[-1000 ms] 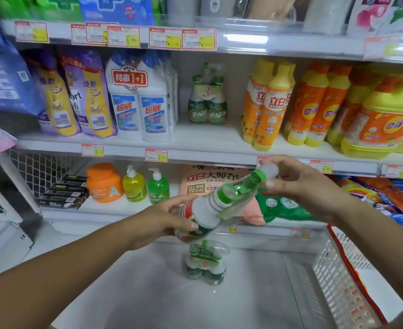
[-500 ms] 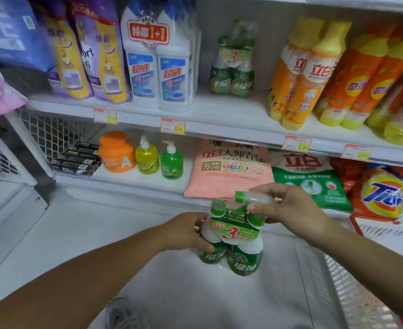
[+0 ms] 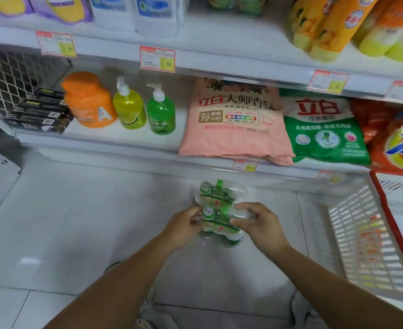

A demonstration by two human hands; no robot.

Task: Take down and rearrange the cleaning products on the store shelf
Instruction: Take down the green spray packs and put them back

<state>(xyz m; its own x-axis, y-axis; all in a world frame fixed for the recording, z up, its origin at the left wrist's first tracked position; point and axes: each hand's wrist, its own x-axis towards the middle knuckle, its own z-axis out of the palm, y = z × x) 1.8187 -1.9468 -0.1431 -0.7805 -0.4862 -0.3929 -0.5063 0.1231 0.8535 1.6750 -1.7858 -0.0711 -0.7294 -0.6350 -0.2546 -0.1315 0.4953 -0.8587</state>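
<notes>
A shrink-wrapped pack of green-capped bottles (image 3: 219,222) is low over the white floor, right in front of the bottom shelf. My left hand (image 3: 184,225) grips its left side and my right hand (image 3: 257,222) grips its right side near the caps. A second, matching green pack (image 3: 222,189) stands on the floor just behind it, touching or nearly touching. The view is blurred, so I cannot tell if the held pack rests on the floor.
The bottom shelf (image 3: 115,141) holds black boxes (image 3: 39,110), an orange jar (image 3: 89,100), a yellow pump bottle (image 3: 129,108), a green pump bottle (image 3: 161,112), a pink bag (image 3: 236,124) and a green-white bag (image 3: 326,129). A white plastic basket (image 3: 364,233) stands at the right.
Both hands have carried the bottle pack down from chest height to floor level beside the other pack. The camera has tilted downward.
</notes>
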